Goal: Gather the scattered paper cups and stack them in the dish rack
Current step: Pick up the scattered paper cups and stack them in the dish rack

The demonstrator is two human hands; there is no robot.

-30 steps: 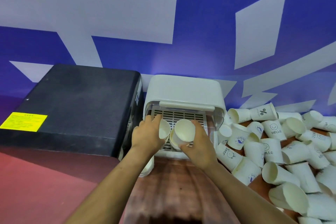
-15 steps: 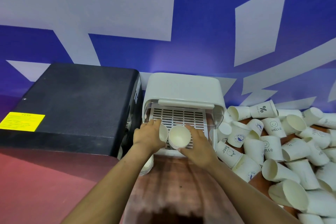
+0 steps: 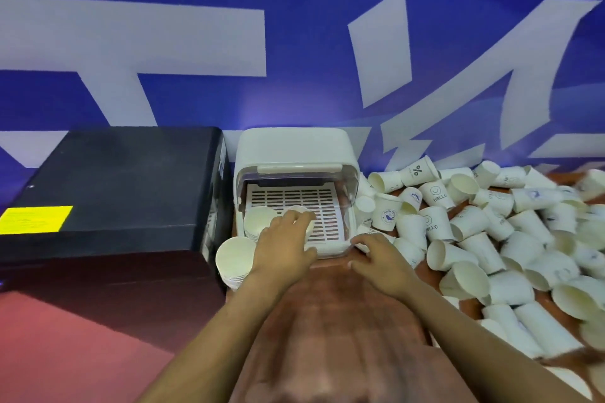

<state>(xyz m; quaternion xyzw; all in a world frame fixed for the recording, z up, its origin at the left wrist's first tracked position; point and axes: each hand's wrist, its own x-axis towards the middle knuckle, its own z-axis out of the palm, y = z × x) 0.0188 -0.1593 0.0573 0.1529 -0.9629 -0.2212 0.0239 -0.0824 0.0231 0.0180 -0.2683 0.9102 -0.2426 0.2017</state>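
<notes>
The left hand [image 3: 284,240] reaches into the white dish rack [image 3: 291,154], fingers curled over the rim of a cup stack [image 3: 296,210] standing on the slotted tray [image 3: 314,206] — a second stack [image 3: 258,221] sits just left of it. The right hand [image 3: 381,260] rests empty at the tray's front right corner, fingers spread. Loose paper cups [image 3: 491,232] lie heaped to its right — a third stack [image 3: 234,258] stands outside the rack.
</notes>
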